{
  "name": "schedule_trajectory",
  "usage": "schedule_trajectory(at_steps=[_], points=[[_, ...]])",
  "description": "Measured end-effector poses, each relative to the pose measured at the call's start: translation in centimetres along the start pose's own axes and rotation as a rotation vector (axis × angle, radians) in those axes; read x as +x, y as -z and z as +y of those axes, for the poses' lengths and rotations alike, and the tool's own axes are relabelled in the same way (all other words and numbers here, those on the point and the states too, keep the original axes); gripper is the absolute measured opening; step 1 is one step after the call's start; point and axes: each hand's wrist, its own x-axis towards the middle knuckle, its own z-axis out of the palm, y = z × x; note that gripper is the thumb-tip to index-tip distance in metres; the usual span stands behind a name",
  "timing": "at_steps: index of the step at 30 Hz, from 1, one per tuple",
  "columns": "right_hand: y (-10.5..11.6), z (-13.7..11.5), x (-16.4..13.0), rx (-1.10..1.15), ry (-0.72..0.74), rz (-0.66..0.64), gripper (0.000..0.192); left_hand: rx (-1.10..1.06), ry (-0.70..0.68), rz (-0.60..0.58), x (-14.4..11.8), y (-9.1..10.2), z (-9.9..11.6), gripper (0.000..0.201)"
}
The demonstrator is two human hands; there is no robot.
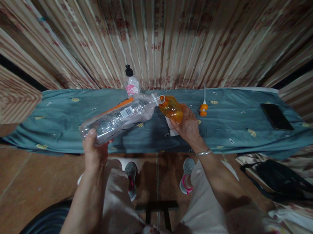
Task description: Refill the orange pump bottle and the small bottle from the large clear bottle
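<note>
My left hand point(94, 148) is closed around the base of a large clear plastic bottle point(119, 118), which is tilted with its neck up and to the right. My right hand point(186, 126) grips a smaller orange translucent bottle point(171, 109), lying nearly sideways. The two mouths meet or almost meet; I cannot tell whether they touch. Whether liquid passes between them is too small to see. An orange pump top point(203, 109) with a thin tube lies on the cloth to the right. Something white, partly hidden, sits below my right hand.
A clear bottle with a black pump point(129, 71) and pink label stands behind the large bottle. A black phone point(277, 116) lies at the right on the green patterned cloth point(57, 125). Below are a black bag point(282, 177) and a black round seat point(48, 220). Pleated curtains hang behind.
</note>
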Motion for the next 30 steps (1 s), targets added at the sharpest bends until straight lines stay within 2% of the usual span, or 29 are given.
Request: schedule_trajectory(at_steps=[7,14,25,30], points=[[-0.05,0.03,-0.05,-0.018,0.001,0.015,0.067,0.017,-0.010,0.022,-0.26,-0.36,-0.04,0.064],[-0.08,0.06,0.00,-0.029,-0.024,-0.007,0.075,0.028,-0.019,0.021,-0.21,-0.19,-0.14,0.064],[0.16,-0.12,0.11,0.012,-0.015,0.005,0.069,0.034,0.027,0.035,-0.42,-0.85,0.20,0.068],[0.09,-0.11,0.19,-0.004,-0.007,-0.011,0.071,0.029,0.008,0.024,-0.33,-0.81,0.07,0.062]])
